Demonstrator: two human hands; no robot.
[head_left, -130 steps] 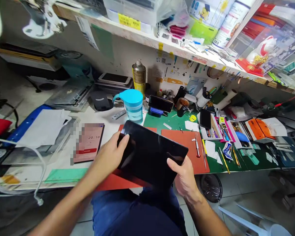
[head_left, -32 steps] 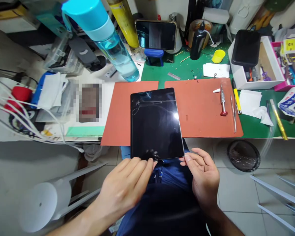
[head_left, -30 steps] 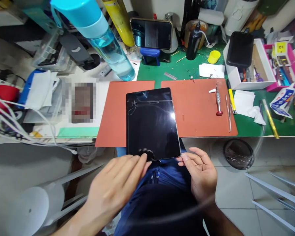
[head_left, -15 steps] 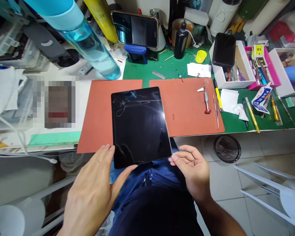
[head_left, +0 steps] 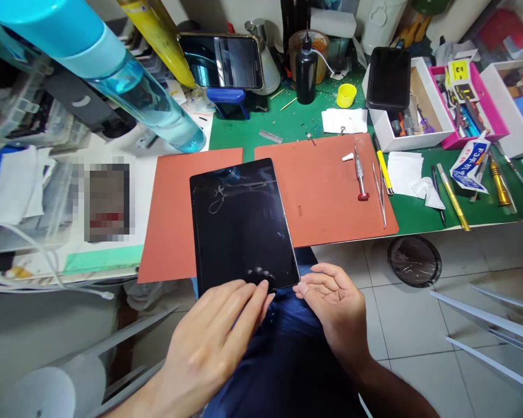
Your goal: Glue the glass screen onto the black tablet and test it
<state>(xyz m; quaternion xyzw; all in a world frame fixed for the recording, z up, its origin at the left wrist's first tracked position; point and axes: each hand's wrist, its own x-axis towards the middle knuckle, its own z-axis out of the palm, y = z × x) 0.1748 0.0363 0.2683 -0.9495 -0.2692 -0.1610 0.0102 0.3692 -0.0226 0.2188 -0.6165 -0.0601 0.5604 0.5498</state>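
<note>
A black tablet point(head_left: 242, 223) with a cracked upper-left corner lies across two orange mats point(head_left: 331, 188), its near edge sticking out over the bench edge above my lap. My left hand point(head_left: 220, 334) has its fingers stretched out flat, the tips pressing on the tablet's near edge. My right hand point(head_left: 333, 305) is palm up and half open, its fingertips touching the tablet's near right corner from below. Neither hand grips anything.
A blue water bottle point(head_left: 108, 69) stands far left, with a phone on a blue stand point(head_left: 220, 61) behind the mats. A red-tipped screwdriver point(head_left: 359, 179), tweezers point(head_left: 380, 194) and tissues point(head_left: 412, 177) lie to the right. Parts boxes point(head_left: 418, 104) stand at the far right. White chair legs point(head_left: 483, 342) lie on the floor.
The tablet went from being held in both hands to lying on the mats. In the last half second my left hand slid right, back onto its near edge.
</note>
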